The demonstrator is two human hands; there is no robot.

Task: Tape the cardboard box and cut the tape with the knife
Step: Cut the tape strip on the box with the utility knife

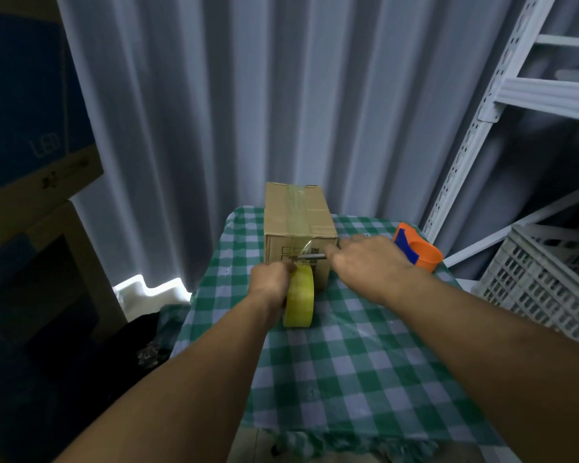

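Note:
A small cardboard box [298, 215] stands on the green checked tablecloth [348, 355]. A strip of clear tape [298, 208] runs along its top and down the near face. My left hand [270, 278] grips a yellow tape roll [300, 297] held upright just in front of the box, the tape stretched from box to roll. My right hand [368, 259] holds a knife [310, 257] whose metal blade lies across the stretched tape at the box's front face.
An orange and blue tape dispenser [416, 248] lies on the cloth right of the box. A white metal shelf rack [502, 105] and a white plastic crate [545, 279] stand on the right. Large cartons [30, 162] are stacked on the left, with a curtain behind.

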